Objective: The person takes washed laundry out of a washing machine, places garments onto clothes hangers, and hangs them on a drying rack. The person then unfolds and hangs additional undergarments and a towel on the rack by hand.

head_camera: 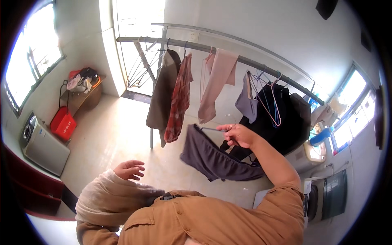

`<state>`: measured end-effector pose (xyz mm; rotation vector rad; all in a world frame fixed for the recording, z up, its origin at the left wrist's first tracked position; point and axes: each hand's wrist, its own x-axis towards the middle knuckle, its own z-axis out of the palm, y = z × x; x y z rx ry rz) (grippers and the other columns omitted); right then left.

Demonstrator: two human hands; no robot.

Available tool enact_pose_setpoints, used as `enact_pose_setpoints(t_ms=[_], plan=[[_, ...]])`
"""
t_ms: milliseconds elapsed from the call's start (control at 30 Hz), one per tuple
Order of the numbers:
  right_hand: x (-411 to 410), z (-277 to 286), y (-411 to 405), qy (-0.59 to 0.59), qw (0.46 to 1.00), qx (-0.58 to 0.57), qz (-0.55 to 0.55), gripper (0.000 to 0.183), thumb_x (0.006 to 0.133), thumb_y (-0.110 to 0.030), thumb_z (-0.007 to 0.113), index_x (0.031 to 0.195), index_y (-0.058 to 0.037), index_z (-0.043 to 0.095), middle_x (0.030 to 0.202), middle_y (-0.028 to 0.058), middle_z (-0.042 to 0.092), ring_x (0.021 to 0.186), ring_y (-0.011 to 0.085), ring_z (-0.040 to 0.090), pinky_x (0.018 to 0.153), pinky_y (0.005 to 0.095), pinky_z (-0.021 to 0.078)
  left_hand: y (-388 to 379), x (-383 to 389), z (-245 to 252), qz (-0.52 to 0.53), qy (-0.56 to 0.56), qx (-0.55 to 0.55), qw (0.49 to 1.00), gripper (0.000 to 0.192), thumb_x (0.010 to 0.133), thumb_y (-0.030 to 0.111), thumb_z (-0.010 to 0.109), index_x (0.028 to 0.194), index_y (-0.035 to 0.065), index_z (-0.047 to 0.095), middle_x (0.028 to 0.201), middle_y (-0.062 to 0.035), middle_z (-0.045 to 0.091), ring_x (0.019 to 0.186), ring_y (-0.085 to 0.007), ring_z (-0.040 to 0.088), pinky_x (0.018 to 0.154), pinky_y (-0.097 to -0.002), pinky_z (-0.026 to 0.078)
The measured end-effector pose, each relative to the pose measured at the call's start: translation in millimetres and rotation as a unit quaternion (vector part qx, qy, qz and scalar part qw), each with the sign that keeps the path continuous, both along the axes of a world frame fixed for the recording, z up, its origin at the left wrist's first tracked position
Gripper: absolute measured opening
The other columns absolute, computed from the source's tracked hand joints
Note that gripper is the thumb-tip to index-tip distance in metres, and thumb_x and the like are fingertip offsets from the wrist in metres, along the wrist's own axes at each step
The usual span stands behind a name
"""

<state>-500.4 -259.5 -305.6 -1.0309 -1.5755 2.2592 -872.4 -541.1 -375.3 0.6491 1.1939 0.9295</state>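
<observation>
My right hand (237, 136) grips a wire clothes hanger (211, 130) near its hook. Dark grey elastic-waisted shorts or underpants (217, 159) hang from that hanger, in front of the clothes rail. My left hand (130, 170) holds nothing, its fingers apart; a beige cloth (107, 199) is draped over that forearm. On the metal rail (196, 46) hang a dark brown garment (163, 95), a red plaid garment (180, 101), a pink garment (214, 92), a grey-lilac garment (247, 98), black clothes (288, 122) and several wire hangers (271, 101), some of them bare.
A red basket or stool (63, 124) stands at the left beside a silver-grey appliance (46, 147). Behind it, a wooden table (88, 95) bears a pile of items. At the right are a blue bottle (321, 137) and a washing machine or similar appliance (312, 153).
</observation>
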Motion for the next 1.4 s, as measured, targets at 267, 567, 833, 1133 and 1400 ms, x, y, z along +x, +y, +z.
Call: enact_pose_setpoints(t_ms=[267,567,833,1133,1400], plan=[[19.1,46.7,77.1,0.050,0.970,0.073,-0.226,0.015,0.087,-0.003,0.043,0.101,-0.0045,0.047,0.089,0.0061,0.056,0.057,0.0077,0.048,0.043,0.0184,0.0371,2.5,25.8,-4.3,0.003,-0.012,0.027,1.000,0.028,0.088,0.012,0.052,0.116,0.0071,0.050,0.103,-0.0057,0.057,0.091,-0.0178,0.059,0.076,-0.0304,0.050],[7.6,71.4,260.9,0.124,0.913,0.036,-0.386,0.012,0.081,0.007,0.042,0.089,0.0042,0.050,0.074,0.0135,0.057,0.054,0.0169,0.054,0.043,0.0230,0.0463,-35.5,58.4,9.1,0.041,0.023,-0.044,0.998,0.031,0.088,0.011,0.052,0.118,0.0051,0.047,0.105,-0.0068,0.056,0.094,-0.0182,0.057,0.078,-0.0312,0.049],[7.7,23.2,305.3,0.084,0.901,0.106,-0.413,0.017,0.085,0.001,0.044,0.100,0.0052,0.049,0.087,0.0175,0.059,0.070,0.0242,0.062,0.058,0.0309,0.0543,-76.2,65.1,-15.8,0.097,-0.007,-0.038,0.995,0.032,0.089,0.014,0.052,0.119,0.0042,0.046,0.107,-0.0076,0.054,0.095,-0.0186,0.057,0.081,-0.0313,0.048],[-62.9,6.4,252.8,-0.184,0.610,0.665,-0.390,0.040,0.070,-0.020,0.063,0.101,0.0030,0.052,0.101,0.0215,0.055,0.099,0.0361,0.051,0.085,0.0418,0.0412,-89.8,72.8,-9.2,0.161,-0.025,-0.031,0.986,0.031,0.088,0.011,0.052,0.117,0.0035,0.047,0.107,-0.0093,0.055,0.095,-0.0205,0.057,0.079,-0.0315,0.049],[-112.3,-12.2,279.8,0.112,0.911,0.218,-0.330,0.042,0.079,-0.020,0.062,0.111,0.0048,0.049,0.106,0.0143,0.056,0.096,0.0243,0.055,0.083,0.0339,0.0442,-94.0,87.2,2.0,0.079,0.105,0.025,0.991,0.031,0.088,0.010,0.051,0.117,0.0030,0.047,0.106,-0.0092,0.055,0.094,-0.0200,0.057,0.080,-0.0317,0.048]])
